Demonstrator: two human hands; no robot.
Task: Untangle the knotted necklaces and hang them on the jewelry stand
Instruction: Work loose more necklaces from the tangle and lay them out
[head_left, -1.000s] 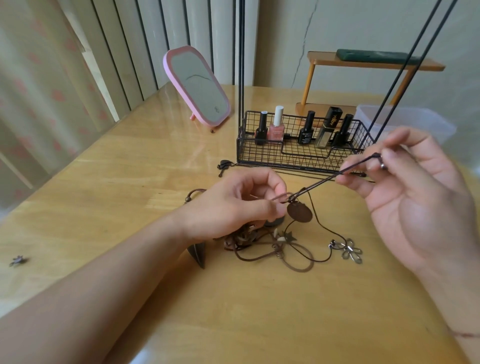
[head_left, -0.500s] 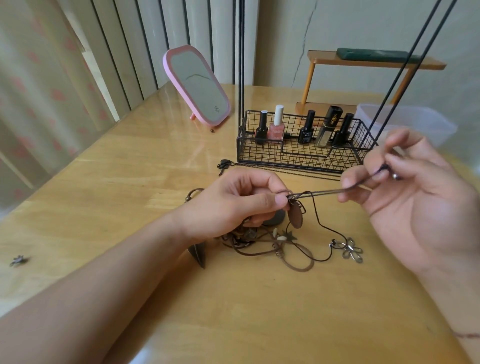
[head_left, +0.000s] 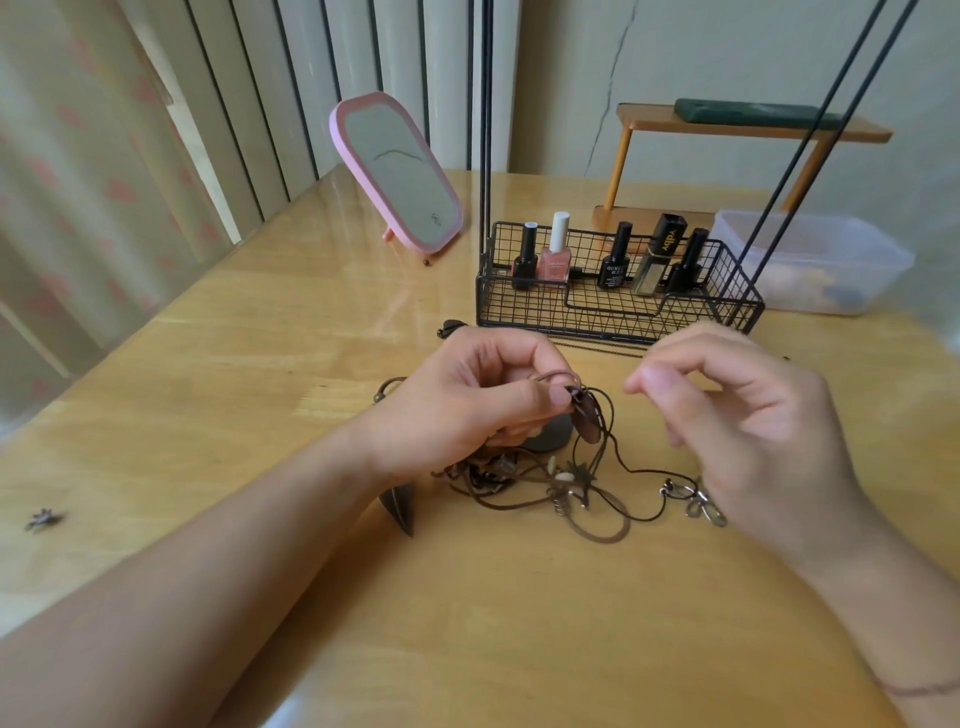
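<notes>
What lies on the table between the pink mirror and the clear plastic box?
In the head view, the black wire basket of nail polish bottles stands between the pink mirror and the clear plastic box, with the stand's thin black rods rising from it.

Wire basket (head_left: 613, 306) blocks far side; bare table (head_left: 218, 395) left

Little lettering could be read. A tall black and gold bottle (head_left: 658, 254) in the black wire basket (head_left: 613, 317) carried gold letters running up its dark cap — they looked like "ydby", turned sideways. Beside it, a black nail polish bottle (head_left: 614, 262) had a white label whose top line seemed to begin "OUNE"; the rest was too small. The pink polish bottle (head_left: 556, 254) bore faint print, unreadable. The pink mirror (head_left: 397, 171) showed a small round symbol near its lower corner — not legible.
</notes>
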